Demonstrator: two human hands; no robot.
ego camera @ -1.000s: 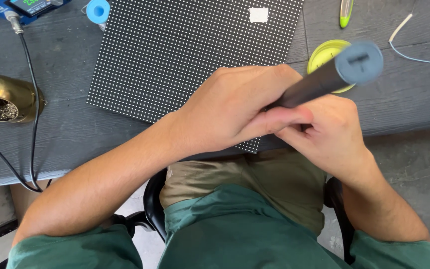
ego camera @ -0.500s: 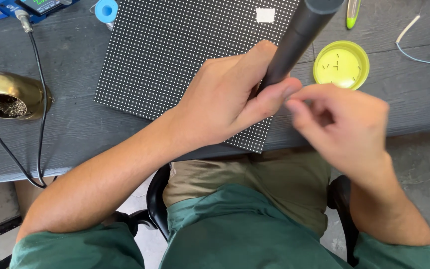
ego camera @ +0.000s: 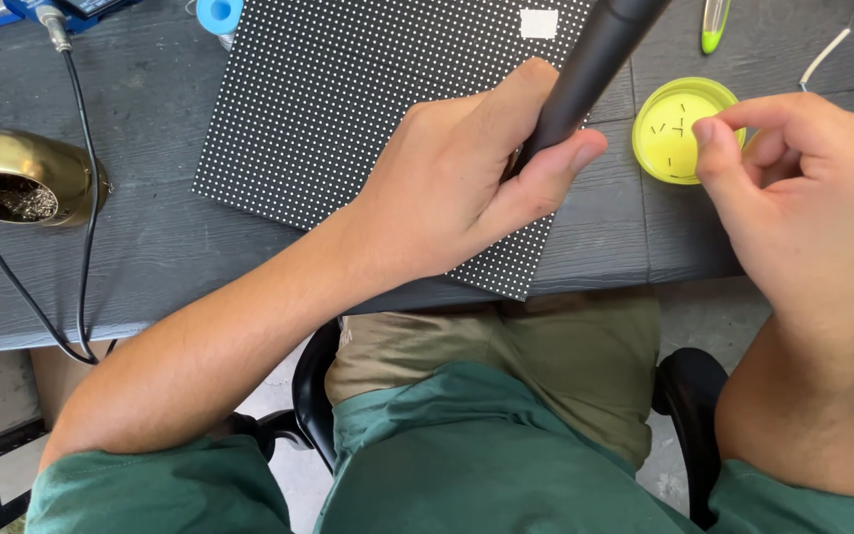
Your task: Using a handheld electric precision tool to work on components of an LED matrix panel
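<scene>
So I've got the dark cylindrical tool (ego camera: 590, 74) clenched in my left hand (ego camera: 457, 188), thumb pressed along its side, fingers wrapped round the lower end. It angles up and away from me and runs out of the top of the view, so I can't see its far end. It sits over the black dot-grid panel (ego camera: 348, 119), which lies flat on the dark grey table (ego camera: 130, 247) with one corner poking off the near edge toward my lap.

My right hand (ego camera: 803, 198) is off the tool, hovering just beside the little yellow dish (ego camera: 679, 129), fingertips pinched together. Whether there's actually anything between them, I can't tell, too small to see.

What worries me: the dish holds a few tiny dark slivers, pins or wire bits by the look of them, and my right fingers are right at its rim. One clumsy nudge could tip it and scatter them across the table or onto the floor. The one-handed grip could also let the tool swing down and knock the panel, and that overhanging corner would probably slide if bumped.

Other containers: over on the left there's a brass-coloured pot (ego camera: 22, 178) with a tangle of metal wool inside, a black cable (ego camera: 86, 227) trailing past it. A blue cap (ego camera: 217, 15) and a green pen-like thing (ego camera: 714, 25) sit at the far edge.
</scene>
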